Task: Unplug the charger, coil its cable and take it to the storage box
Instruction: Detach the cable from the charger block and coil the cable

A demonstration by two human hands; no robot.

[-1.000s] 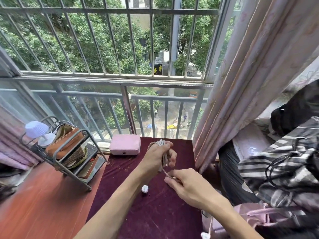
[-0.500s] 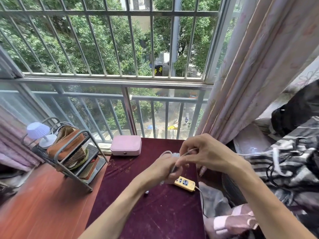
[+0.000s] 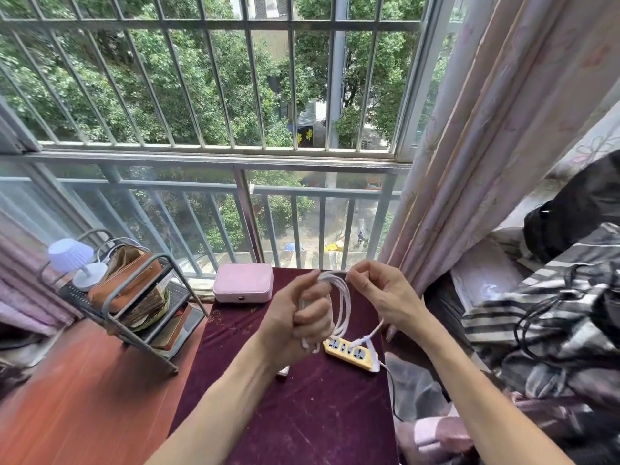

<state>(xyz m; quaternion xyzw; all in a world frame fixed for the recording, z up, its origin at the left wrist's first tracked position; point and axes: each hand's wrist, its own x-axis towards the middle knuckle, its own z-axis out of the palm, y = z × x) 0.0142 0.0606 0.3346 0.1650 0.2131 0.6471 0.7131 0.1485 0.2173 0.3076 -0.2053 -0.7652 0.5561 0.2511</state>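
My left hand (image 3: 303,317) is closed around several loops of the white charger cable (image 3: 344,302), held above the dark red table (image 3: 318,414). My right hand (image 3: 382,293) pinches the cable's top strand just right of the coil. The cable's free end with its connector (image 3: 364,338) dangles over a yellow power strip (image 3: 352,354). A small white charger plug (image 3: 284,370) peeks out on the table under my left wrist. A pink box (image 3: 243,282) sits shut at the table's far edge by the window.
A metal rack (image 3: 134,310) with bags and a small white lamp (image 3: 75,260) stands on the red-brown surface at left. A pink curtain (image 3: 469,146) hangs at right. Striped cloth and dark cables (image 3: 553,317) are piled on the right. Barred window behind.
My right hand swung from near the table up and over to the top of the coil, adding a loop. The coil in my left hand has grown and the free end is shorter.
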